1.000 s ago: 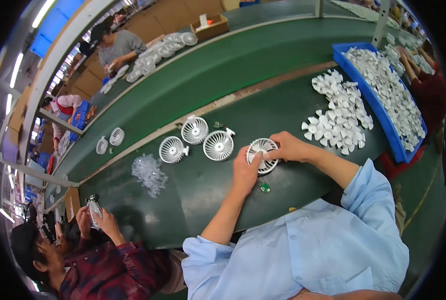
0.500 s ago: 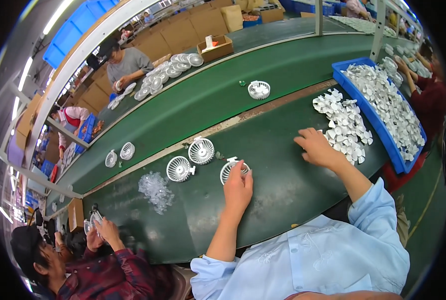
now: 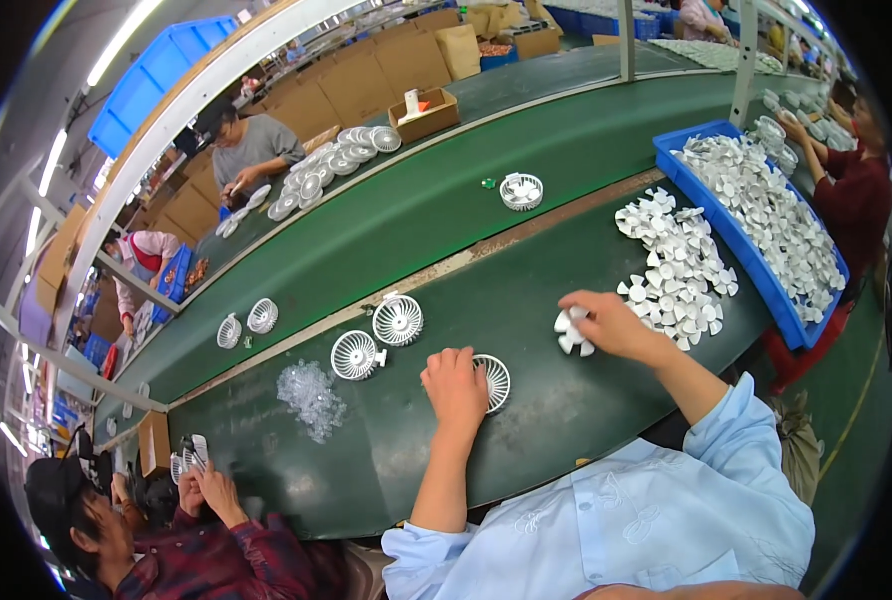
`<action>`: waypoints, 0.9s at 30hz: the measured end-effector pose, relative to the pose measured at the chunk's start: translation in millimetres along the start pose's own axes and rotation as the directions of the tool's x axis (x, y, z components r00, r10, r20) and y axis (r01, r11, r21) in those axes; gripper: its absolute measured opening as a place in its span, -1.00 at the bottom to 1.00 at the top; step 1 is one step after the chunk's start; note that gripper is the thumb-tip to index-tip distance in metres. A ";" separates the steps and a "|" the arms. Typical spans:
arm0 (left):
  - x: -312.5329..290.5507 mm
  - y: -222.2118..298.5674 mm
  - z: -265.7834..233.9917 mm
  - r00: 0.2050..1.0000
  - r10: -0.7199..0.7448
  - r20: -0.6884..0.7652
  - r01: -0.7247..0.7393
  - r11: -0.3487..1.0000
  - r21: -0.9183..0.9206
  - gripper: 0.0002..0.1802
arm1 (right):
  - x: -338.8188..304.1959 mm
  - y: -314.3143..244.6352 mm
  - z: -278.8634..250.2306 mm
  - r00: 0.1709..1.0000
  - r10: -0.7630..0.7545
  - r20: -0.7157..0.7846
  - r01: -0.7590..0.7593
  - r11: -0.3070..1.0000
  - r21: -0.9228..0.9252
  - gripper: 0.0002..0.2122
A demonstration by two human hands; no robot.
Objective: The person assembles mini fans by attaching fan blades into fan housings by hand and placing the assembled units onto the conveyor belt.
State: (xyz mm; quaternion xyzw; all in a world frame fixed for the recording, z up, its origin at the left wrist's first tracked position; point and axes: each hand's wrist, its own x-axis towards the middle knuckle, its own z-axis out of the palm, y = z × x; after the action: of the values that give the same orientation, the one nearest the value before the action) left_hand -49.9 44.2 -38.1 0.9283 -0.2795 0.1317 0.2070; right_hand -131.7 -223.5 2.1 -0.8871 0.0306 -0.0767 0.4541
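Our left hand [image 3: 456, 386] touches a round white plastic cage [image 3: 497, 384], grip unclear. Right of it, our right hand [image 3: 606, 322] pinches a white plastic rotor [image 3: 568, 333], likely light, best held centrally.

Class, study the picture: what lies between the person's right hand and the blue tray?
In the head view, a pile of white fan blades lies between the right hand and the blue tray.

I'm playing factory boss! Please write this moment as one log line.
left hand: on fan cage | right hand: holds propeller | nearby: propeller pile
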 end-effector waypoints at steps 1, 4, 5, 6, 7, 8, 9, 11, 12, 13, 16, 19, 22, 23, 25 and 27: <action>-0.2 -1.9 -0.5 1.000 0.003 -0.002 -0.003 1.000 -0.002 -0.63 | -1.7 0.8 7.1 0.997 0.038 0.067 -0.039 0.999 0.012 -0.70; 4.2 -0.7 -0.1 0.999 0.045 -0.016 -0.045 0.999 0.006 -0.74 | -11.4 24.4 28.1 0.954 -0.292 -0.065 0.237 0.871 -0.431 -0.68; 1.8 0.0 1.7 0.999 -0.008 -0.051 0.005 0.998 -0.057 -0.78 | -13.2 20.3 28.2 0.916 -0.393 -0.074 0.276 0.755 -0.595 -0.67; 1.3 1.8 3.2 0.995 -0.062 -0.082 0.052 0.991 -0.122 -0.80 | -15.9 15.3 25.1 0.917 -0.391 -0.073 0.273 0.752 -0.600 -0.67; 1.1 3.3 2.7 0.995 -0.061 -0.081 0.050 0.990 -0.128 -0.80 | -20.3 8.3 20.4 0.942 -0.336 -0.024 0.265 0.783 -0.562 -0.67; 3.9 8.6 -6.8 0.972 -0.235 0.032 0.233 0.922 -0.309 -0.81 | -22.0 3.2 17.0 0.959 -0.283 0.022 0.251 0.813 -0.525 -0.67; 6.4 11.4 -12.0 0.910 -0.375 0.177 0.413 0.791 -0.452 -0.82 | -23.4 2.3 17.8 0.960 -0.279 0.017 0.245 0.811 -0.531 -0.67; 1.6 8.2 -5.4 0.921 -0.355 0.161 0.382 0.739 -0.555 -0.86 | -27.5 2.2 23.3 0.980 -0.074 0.186 0.171 0.795 -0.582 -0.68; 0.4 6.9 0.0 0.901 -0.352 0.253 0.405 0.475 -0.782 -0.85 | -27.2 5.3 27.0 0.987 -0.080 0.142 0.147 0.816 -0.559 -0.70; -1.1 6.6 3.9 0.884 -0.320 0.341 0.402 0.148 -0.904 -0.83 | -26.5 5.5 26.1 0.987 -0.078 0.143 0.146 0.816 -0.559 -0.70; 2.3 7.3 -1.3 0.817 -0.222 0.532 0.529 -0.078 -0.845 -0.74 | -22.4 10.0 27.5 0.994 -0.053 0.099 0.101 0.805 -0.585 -0.72; 5.8 11.4 -1.1 0.774 -0.208 0.598 0.537 -0.284 -0.794 -0.72 | -21.0 7.6 24.5 0.997 -0.060 -0.042 0.023 0.801 -0.598 -0.74; 8.0 11.8 3.5 0.771 -0.272 0.576 0.472 -0.365 -0.803 -0.72 | -24.7 -9.7 19.7 0.963 -0.145 -0.226 0.045 0.917 -0.396 -0.68; 7.6 12.1 4.8 0.777 -0.250 0.578 0.462 -0.396 -0.793 -0.71 | -27.8 -21.2 19.3 0.969 -0.139 -0.205 0.049 0.919 -0.390 -0.68; 5.1 11.4 4.1 0.765 -0.237 0.598 0.488 -0.393 -0.779 -0.70 | -29.6 -48.7 27.2 0.929 -0.299 -0.216 0.236 0.932 -0.275 -0.64; 5.0 11.4 2.6 0.758 -0.205 0.620 0.517 -0.390 -0.762 -0.69 | -27.2 -65.5 41.0 0.916 -0.382 -0.123 0.317 0.877 -0.362 -0.65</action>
State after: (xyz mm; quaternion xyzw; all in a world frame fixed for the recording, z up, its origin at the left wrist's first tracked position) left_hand -52.1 32.0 -35.0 0.4520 0.0355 -0.3059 0.8372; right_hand -152.8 -149.0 28.6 -0.9303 -0.0749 -0.2363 0.2703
